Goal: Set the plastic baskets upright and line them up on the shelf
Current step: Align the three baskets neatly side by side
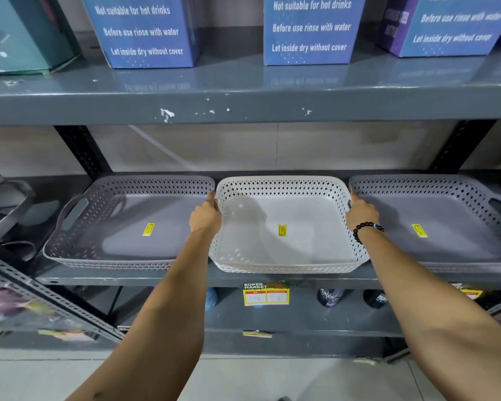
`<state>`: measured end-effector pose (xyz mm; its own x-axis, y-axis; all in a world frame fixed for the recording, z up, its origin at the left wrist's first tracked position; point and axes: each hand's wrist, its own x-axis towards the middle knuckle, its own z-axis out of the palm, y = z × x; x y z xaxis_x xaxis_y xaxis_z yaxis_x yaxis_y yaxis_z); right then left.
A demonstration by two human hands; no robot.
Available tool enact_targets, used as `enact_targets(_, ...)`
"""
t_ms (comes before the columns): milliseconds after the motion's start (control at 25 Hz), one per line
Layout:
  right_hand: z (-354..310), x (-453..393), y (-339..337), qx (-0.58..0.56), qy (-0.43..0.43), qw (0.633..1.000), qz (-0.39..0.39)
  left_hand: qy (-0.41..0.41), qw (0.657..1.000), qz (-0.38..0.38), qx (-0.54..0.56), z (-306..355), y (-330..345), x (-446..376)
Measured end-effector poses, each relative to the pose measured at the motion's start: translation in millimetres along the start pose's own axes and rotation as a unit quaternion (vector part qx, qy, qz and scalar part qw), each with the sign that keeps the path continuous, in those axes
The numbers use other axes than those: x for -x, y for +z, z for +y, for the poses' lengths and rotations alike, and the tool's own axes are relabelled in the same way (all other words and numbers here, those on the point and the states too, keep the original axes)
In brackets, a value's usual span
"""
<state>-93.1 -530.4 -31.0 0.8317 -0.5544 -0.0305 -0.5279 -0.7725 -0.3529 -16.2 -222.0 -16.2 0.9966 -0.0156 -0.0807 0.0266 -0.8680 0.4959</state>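
Three baskets upright in a row on the grey shelf (162, 277): two grey baskets, left (128, 221) and right (434, 224), one white basket (284, 227) between. Left hand (205, 217) and right hand (361, 214) each grip the white one's side rims. Three yellow stickers, one per basket.

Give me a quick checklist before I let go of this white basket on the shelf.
1. White basket upright, opening up: ok.
2. Left hand and right hand gripping its side walls: ok.
3. Left grey basket and right grey basket upright beside it: ok.
4. Front rims in one line: not ok, the white one sits slightly further forward.
5. Base fully on the shelf: cannot tell, the front rim hides the edge.
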Motion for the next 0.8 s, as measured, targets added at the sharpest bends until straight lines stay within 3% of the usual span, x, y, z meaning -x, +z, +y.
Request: enact_targets(800, 1.0, 6.4, -5.2, -0.010, -0.003, 1.000, 0.002, 0.016, 1.000, 0.014, -0.010, -4.4, 6.4, -2.0)
